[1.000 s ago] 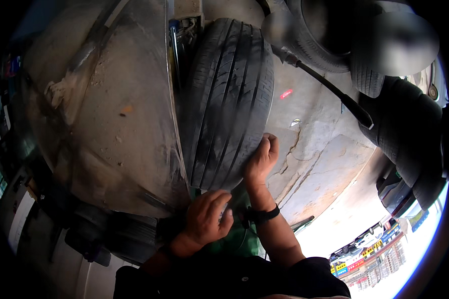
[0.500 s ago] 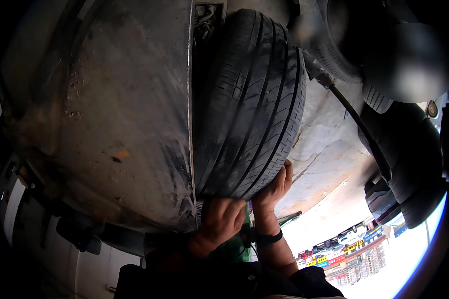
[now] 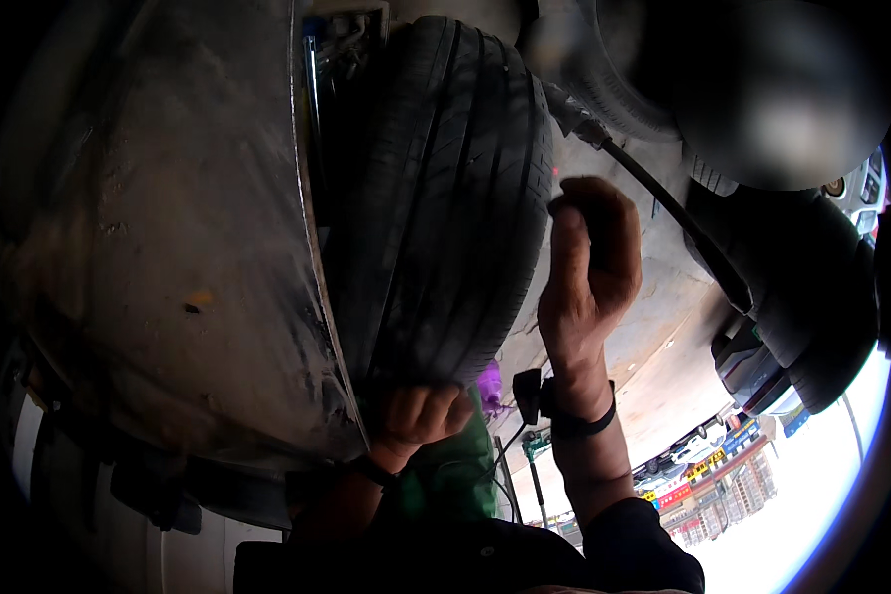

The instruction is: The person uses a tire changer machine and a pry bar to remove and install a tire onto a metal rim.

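A black car tyre (image 3: 445,208) with long tread grooves stands in front of me, its near end in deep shadow. My left hand (image 3: 421,411) is closed at this near end; its fingertips are hidden against the rubber. Raised beside the tyre's right edge, my right hand (image 3: 594,262) has its fingers curved, with a dark gap between them and the thumb. I see nothing held in it. Both wrists carry black straps, and a small black box sits by the right one.
On the left a large dirty grey panel (image 3: 168,247) runs close along the tyre. A dark hose or rod (image 3: 673,218) slants across the right. Beyond it are more tyres (image 3: 643,84). Green material (image 3: 455,470) and something purple (image 3: 490,386) show near my arms.
My right hand has left the tyre's near right edge and moved up and right. The left hand stays at the near end. The whole view has shifted, putting tyre and panel farther left.
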Tool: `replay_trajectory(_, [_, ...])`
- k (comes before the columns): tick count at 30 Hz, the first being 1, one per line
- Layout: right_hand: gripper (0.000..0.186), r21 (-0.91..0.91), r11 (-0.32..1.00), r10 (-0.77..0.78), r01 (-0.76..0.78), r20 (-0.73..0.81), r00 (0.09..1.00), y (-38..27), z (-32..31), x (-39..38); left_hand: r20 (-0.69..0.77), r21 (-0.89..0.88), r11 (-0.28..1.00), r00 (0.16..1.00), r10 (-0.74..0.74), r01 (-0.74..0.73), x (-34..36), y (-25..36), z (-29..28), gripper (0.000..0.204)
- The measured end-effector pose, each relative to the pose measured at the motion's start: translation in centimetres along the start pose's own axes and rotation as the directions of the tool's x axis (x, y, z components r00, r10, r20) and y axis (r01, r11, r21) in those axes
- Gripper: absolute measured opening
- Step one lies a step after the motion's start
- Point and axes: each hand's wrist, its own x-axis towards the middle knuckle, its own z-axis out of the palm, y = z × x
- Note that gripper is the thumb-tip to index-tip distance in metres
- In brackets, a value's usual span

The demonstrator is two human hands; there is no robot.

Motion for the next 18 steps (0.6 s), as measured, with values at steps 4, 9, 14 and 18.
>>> replay_trajectory(4, [0.035, -0.246, 0.865, -0.33, 0.437, 0.377, 0.865, -0.3, 4.0, 6.6, 0.013, -0.251, 0.968, 1.0, -0.022, 0.025, -0.8, 0.0, 1.8, 0.033])
replay_trajectory(9, [0.039, -0.286, 0.846, -0.293, 0.449, 0.452, 0.842, 1.6, 5.7, 6.5, -0.101, -0.404, 0.896, 0.965, -0.241, 0.182, 1.4, 0.4, 2.0, 0.013])
replay_trajectory(14, [0.038, -0.3, 0.847, -0.279, 0.44, 0.454, 0.846, 1.6, 5.4, 6.5, -0.307, -0.208, 0.972, 0.936, -0.172, 0.11, 4.7, -1.0, -1.1, 0.014])
replay_trajectory(18, [0.037, -0.286, 0.86, -0.266, 0.422, 0.454, 0.85, 1.7, 5.3, 6.6, -0.342, -0.203, 0.968, 0.916, -0.21, 0.147, 6.1, -0.9, -2.0, 0.014])
